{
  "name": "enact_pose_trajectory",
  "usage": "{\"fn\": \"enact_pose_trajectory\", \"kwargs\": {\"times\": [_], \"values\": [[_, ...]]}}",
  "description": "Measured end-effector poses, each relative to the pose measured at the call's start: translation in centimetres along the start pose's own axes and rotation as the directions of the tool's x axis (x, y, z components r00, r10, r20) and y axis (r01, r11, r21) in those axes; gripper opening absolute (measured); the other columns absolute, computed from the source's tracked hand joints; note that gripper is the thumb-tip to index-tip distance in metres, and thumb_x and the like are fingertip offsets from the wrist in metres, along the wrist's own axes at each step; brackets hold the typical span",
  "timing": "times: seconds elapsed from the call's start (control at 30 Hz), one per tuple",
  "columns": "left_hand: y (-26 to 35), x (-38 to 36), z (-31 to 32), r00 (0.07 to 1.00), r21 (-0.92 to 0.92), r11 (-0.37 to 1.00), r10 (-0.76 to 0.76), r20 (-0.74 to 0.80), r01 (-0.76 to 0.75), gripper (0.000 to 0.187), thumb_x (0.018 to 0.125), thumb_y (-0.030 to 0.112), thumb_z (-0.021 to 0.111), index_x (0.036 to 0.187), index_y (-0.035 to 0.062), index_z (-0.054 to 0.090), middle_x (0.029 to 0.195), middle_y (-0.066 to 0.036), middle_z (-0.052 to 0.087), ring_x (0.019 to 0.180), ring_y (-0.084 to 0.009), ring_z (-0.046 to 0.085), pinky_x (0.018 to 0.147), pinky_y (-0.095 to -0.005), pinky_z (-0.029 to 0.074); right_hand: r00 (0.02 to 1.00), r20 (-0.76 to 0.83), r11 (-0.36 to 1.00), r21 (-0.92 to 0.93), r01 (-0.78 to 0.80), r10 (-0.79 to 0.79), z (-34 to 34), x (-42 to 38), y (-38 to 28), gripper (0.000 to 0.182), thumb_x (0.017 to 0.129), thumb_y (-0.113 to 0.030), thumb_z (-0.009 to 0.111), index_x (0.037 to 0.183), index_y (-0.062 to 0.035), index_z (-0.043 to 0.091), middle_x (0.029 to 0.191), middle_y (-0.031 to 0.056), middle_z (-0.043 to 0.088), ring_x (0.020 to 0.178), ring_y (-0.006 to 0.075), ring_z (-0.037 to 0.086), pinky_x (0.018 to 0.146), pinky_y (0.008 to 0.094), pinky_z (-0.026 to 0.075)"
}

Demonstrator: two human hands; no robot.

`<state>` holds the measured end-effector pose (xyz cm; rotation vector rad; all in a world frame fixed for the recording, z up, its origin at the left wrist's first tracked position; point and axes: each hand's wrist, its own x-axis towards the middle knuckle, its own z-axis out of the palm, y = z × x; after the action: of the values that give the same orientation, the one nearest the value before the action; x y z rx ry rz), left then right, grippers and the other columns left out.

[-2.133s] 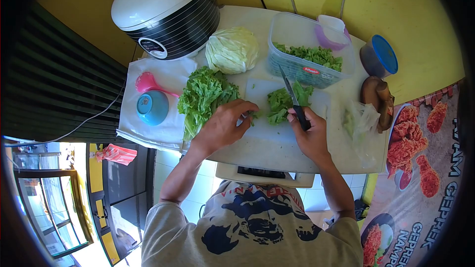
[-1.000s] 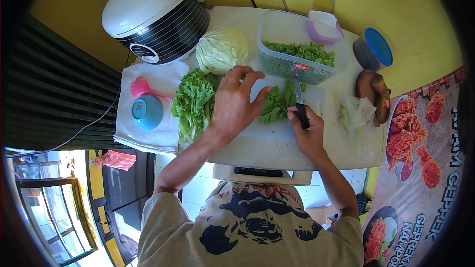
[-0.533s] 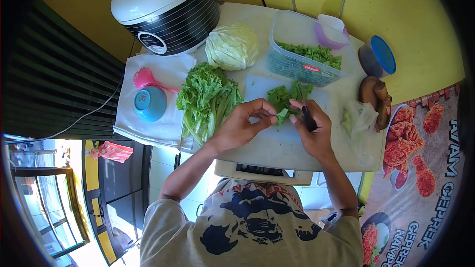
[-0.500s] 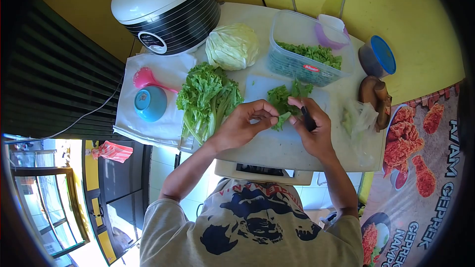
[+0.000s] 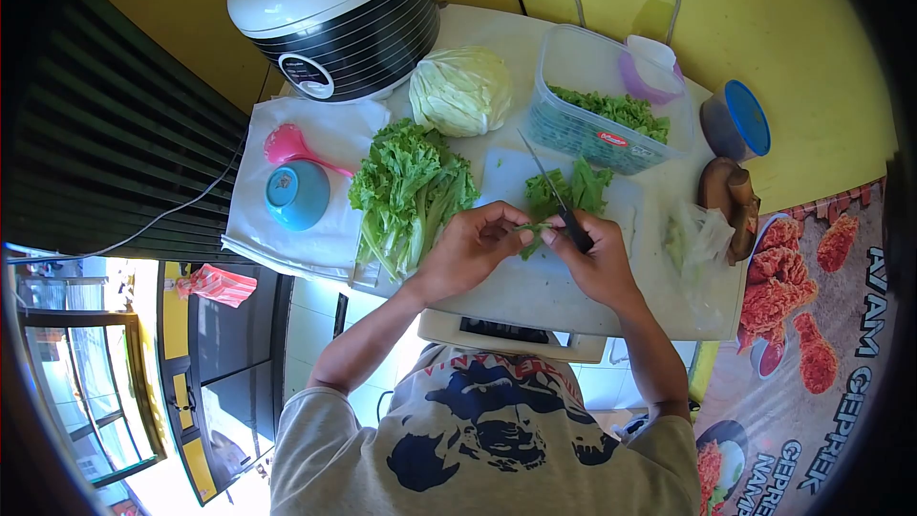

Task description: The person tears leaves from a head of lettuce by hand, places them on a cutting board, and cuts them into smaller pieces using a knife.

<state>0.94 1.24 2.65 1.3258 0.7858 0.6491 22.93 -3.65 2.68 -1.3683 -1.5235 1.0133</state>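
My right hand (image 5: pixel 594 253) is closed on the black handle of a knife (image 5: pixel 575 227), whose thin blade points up and away over the lettuce pieces (image 5: pixel 590 187). These pieces lie on a white cutting board (image 5: pixel 503 170). Close beside it, my left hand (image 5: pixel 475 247) pinches a small green leaf piece (image 5: pixel 531 227) between thumb and finger, and the fingertips of both hands nearly meet there. A leafy lettuce bunch (image 5: pixel 406 193) rests left of the board, with a pale cabbage (image 5: pixel 460 91) behind it.
Cut greens fill part of a clear container (image 5: pixel 611 148) at the back. A rice cooker (image 5: pixel 334 29) stands back left, above a blue bowl (image 5: pixel 297 195) and pink ladle (image 5: pixel 287 145) on white cloth. At right are a blue-lidded tub (image 5: pixel 735 121), brown wooden object (image 5: pixel 728 199) and plastic bag (image 5: pixel 695 241).
The knife blade now shows, pointing up and away. My hands have come closer together, and the leaf piece between them looks smaller. The view has shifted slightly.
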Motion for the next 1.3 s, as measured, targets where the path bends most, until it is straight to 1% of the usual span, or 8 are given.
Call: {"fn": "enact_pose_trajectory", "kwargs": {"times": [0.17, 0.27, 0.5, 0.87, 0.93, 1.07, 1.17, 1.3], "values": [[0.4, 0.2, -0.5, 0.982, 0.259, 0.962, -0.039, -0.184, 0.087, 0.028, 0.1, 0.014, 0.072, 0.12, -0.0039, 0.065, 0.093, -0.009, 0.074, 0.076, -0.0129, 0.07, 0.066, -0.029, 0.058, 0.997, -0.067, 0.998, -0.048, -0.027, 0.024, 1.2, 0.0, -0.9, 0.025, 0.099, -0.01, 0.069, 0.121, 0.0004, 0.067, 0.073, 0.0045, 0.061, 0.063, 0.0093, 0.052, 0.06, 0.0288, 0.044], [-0.8, 0.5, -0.6, 0.932, 0.61, 0.79, 0.261, -0.253, -0.055, 0.028, 0.099, 0.014, 0.072, 0.12, -0.0033, 0.065, 0.089, -0.012, 0.074, 0.068, -0.0142, 0.07, 0.056, -0.0293, 0.057, 0.997, -0.07, 0.991, -0.129, -0.031, 0.022, 1.5, -0.5, -1.6, 0.039, 0.102, -0.008, 0.062, 0.141, -0.0019, 0.055, 0.079, 0.0114, 0.064, 0.064, 0.0167, 0.059, 0.062, 0.0323, 0.048], [1.0, 0.3, -0.4, 0.963, 0.355, 0.931, 0.017, -0.268, 0.082, 0.028, 0.103, 0.014, 0.065, 0.126, -0.0034, 0.064, 0.089, -0.014, 0.075, 0.067, -0.0155, 0.073, 0.052, -0.0295, 0.059, 0.973, 0.03, 0.904, -0.363, 0.225, -0.23, 1.7, -3.4, -0.7, 0.062, 0.102, 0.001, 0.053, 0.16, -0.0059, 0.034, 0.103, 0.0243, 0.065, 0.08, 0.0369, 0.069, 0.067, 0.0447, 0.056], [-0.1, 0.4, -0.4, 0.929, 0.127, 0.99, -0.003, -0.37, 0.054, 0.033, 0.108, 0.012, 0.055, 0.128, -0.0133, 0.063, 0.093, -0.015, 0.075, 0.076, -0.0206, 0.077, 0.058, -0.0292, 0.062, 0.989, 0.133, 0.863, -0.489, 0.127, -0.07, 2.1, -6.9, -1.1, 0.077, 0.091, 0.004, 0.058, 0.163, -0.0065, 0.031, 0.093, 0.0143, 0.057, 0.066, 0.0312, 0.062, 0.059, 0.043, 0.057], [-0.1, 0.2, -0.5, 0.936, 0.244, 0.969, 0.044, -0.349, 0.045, 0.033, 0.107, 0.013, 0.057, 0.128, -0.0106, 0.065, 0.097, -0.018, 0.075, 0.075, -0.0209, 0.078, 0.057, -0.03, 0.06, 0.988, 0.144, 0.852, -0.511, 0.116, -0.048, 2.1, -6.9, -0.8, 0.077, 0.092, 0.003, 0.059, 0.163, -0.0071, 0.031, 0.094, 0.0152, 0.058, 0.064, 0.0322, 0.063, 0.058, 0.0439, 0.057], [1.1, -0.3, -1.0, 0.953, 0.626, 0.775, 0.117, -0.278, 0.087, 0.027, 0.104, 0.017, 0.064, 0.123, -0.0003, 0.071, 0.1, -0.018, 0.074, 0.069, -0.0248, 0.076, 0.056, -0.0356, 0.058, 0.988, 0.154, 0.832, -0.545, 0.102, -0.02, 2.3, -6.7, -0.3, 0.077, 0.092, 0.001, 0.06, 0.163, -0.0082, 0.032, 0.095, 0.0165, 0.059, 0.063, 0.0344, 0.064, 0.058, 0.0455, 0.057], [0.9, -0.5, 0.0, 0.832, 0.842, 0.532, 0.422, -0.359, 0.093, 0.02, 0.096, 0.018, 0.073, 0.113, 0.0075, 0.075, 0.1, -0.015, 0.071, 0.072, -0.0292, 0.073, 0.062, -0.0406, 0.058, 0.987, 0.162, 0.819, -0.566, 0.098, -0.006, 2.2, -6.7, -0.6, 0.077, 0.092, 0.0, 0.06, 0.163, -0.0083, 0.032, 0.095, 0.0166, 0.059, 0.063, 0.0346, 0.064, 0.058, 0.0458, 0.057], [-0.1, -0.4, -0.5, 0.79, 0.88, 0.462, 0.578, -0.205, -0.109, 0.016, 0.089, 0.014, 0.079, 0.103, 0.0084, 0.077, 0.098, -0.01, 0.071, 0.081, -0.0308, 0.071, 0.071, -0.042, 0.059, 0.989, 0.142, 0.823, -0.559, 0.103, -0.028, 2.3, -6.7, -0.8, 0.077, 0.092, 0.0, 0.06, 0.163, -0.0083, 0.032, 0.094, 0.016, 0.059, 0.062, 0.0338, 0.064, 0.057, 0.0454, 0.057]]}}
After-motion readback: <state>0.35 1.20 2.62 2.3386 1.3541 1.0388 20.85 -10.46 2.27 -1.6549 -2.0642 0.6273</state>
